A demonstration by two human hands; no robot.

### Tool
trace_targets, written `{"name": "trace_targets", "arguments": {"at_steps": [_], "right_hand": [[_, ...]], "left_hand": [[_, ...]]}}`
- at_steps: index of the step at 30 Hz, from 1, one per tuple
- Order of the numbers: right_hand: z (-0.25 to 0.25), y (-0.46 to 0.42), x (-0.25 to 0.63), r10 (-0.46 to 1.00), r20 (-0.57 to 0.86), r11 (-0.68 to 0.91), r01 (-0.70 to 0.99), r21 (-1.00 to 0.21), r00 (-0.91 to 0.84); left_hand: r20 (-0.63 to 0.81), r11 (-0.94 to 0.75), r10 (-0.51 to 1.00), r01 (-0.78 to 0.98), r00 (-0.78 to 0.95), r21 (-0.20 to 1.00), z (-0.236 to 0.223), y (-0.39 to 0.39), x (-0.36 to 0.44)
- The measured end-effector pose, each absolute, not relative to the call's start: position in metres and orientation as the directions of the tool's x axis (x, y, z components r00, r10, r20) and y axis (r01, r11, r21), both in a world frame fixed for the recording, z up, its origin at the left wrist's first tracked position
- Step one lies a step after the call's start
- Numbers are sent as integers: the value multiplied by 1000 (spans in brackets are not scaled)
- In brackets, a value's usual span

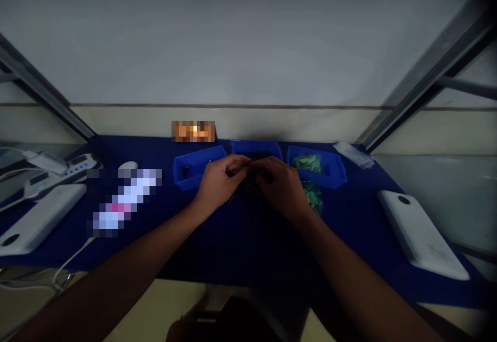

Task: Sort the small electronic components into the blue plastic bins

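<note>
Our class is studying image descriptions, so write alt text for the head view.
Two bare hands, left and right, meet over a dark blue table, before three blue bins; a white power bank lies at right.

The left hand (219, 179) and right hand (283, 184) are bare, as are both forearms (155, 249), which narrow towards the wrists. Any clothing is too dim to make out.

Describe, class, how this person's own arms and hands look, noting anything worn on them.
The left hand and right hand are ungloved. No watch or bracelet shows; rings are too dark to judge. The left forearm and right forearm show no sleeves.
</note>
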State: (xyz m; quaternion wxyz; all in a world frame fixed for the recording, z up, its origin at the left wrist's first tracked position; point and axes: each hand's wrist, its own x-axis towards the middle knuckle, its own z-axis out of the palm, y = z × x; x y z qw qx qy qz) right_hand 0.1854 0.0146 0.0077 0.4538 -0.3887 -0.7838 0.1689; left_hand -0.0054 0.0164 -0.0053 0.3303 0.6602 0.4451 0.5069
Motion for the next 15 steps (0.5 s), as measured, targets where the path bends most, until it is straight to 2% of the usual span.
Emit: {"name": "trace_targets", "arguments": {"at_steps": [4, 8, 15], "right_hand": [[11, 12, 186, 749, 622, 646, 460, -609, -228], [12, 11, 187, 713, 665, 684, 434, -587, -223], [8, 15, 188, 738, 633, 658, 460, -596, -235]], "left_hand": [[398, -398, 916, 220, 44, 891, -6, 17, -3], [393, -396, 916, 325, 79, 858, -2, 14, -3], [417, -405, 907, 391, 60, 826, 3, 9, -2]]}}
